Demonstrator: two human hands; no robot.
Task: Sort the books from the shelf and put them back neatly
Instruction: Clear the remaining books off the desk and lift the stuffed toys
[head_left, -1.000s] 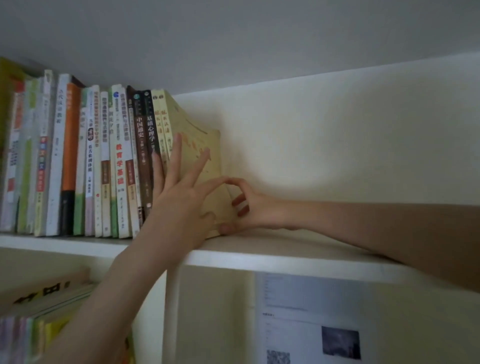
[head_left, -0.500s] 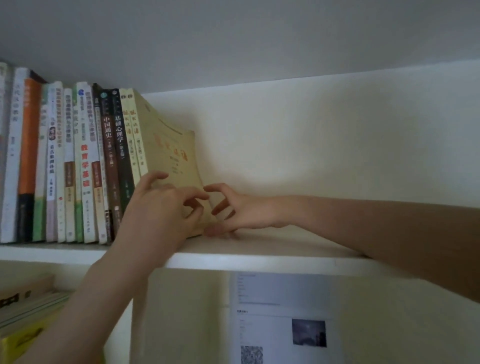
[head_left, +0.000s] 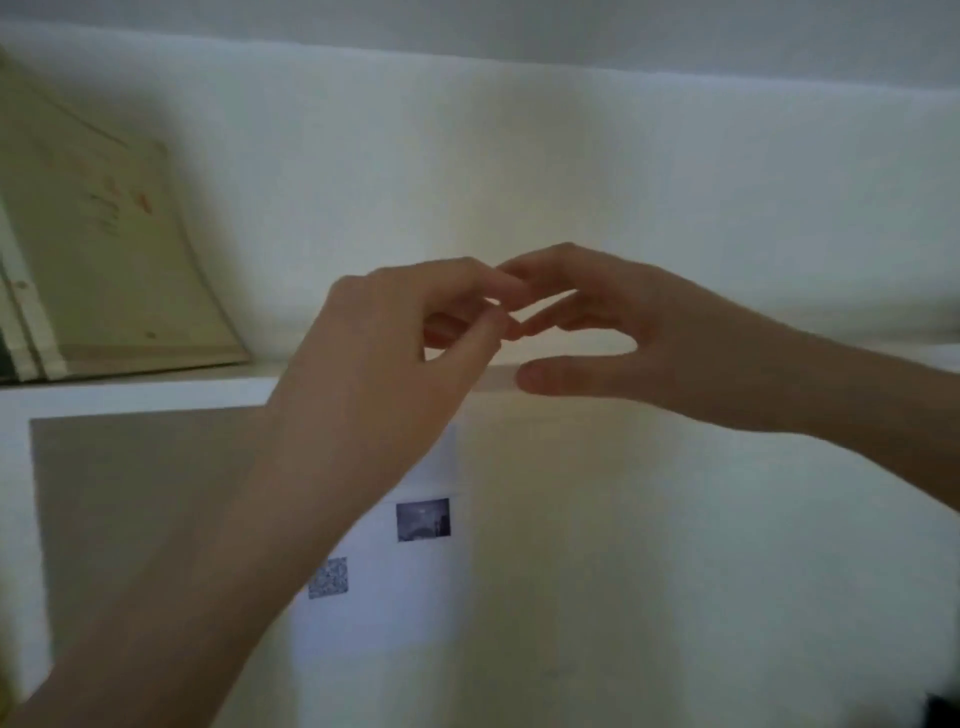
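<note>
The left hand (head_left: 374, 364) is raised in front of the shelf's front edge, seen from its back, with the fingers (head_left: 493, 283) loosely curled and the thumb brought close to the forefinger. Nothing is seen held in it. The right hand (head_left: 639, 332) is brought in from the right at the same height, its fingers loosely bent and its thumb (head_left: 550, 376) stretched out below them, so that a wide gap is left between thumb and fingers. It too is slack and grips nothing. The fingertips of the two hands meet and overlap in mid-air; whether they actually touch cannot be told because of blur. Neither hand is in contact with a book or with the shelf.

The left forearm (head_left: 182, 597) is extended up from the lower left corner, and the right forearm (head_left: 857, 415) crosses in from the right edge.

The yellow book (head_left: 104, 249), the end of the row, is set at the far left on the shelf board (head_left: 130, 397), well apart from both hands. It is tilted, with its top leaning left against the neighbouring spines (head_left: 26, 322), which are cut off by the picture's edge. To its right the pale back wall (head_left: 571, 182) of the compartment is shown.

Below the board, a sheet of paper (head_left: 395, 597) is partly covered by the left forearm; a QR code (head_left: 328, 578) and a small dark picture (head_left: 423, 519) are printed on it.
</note>
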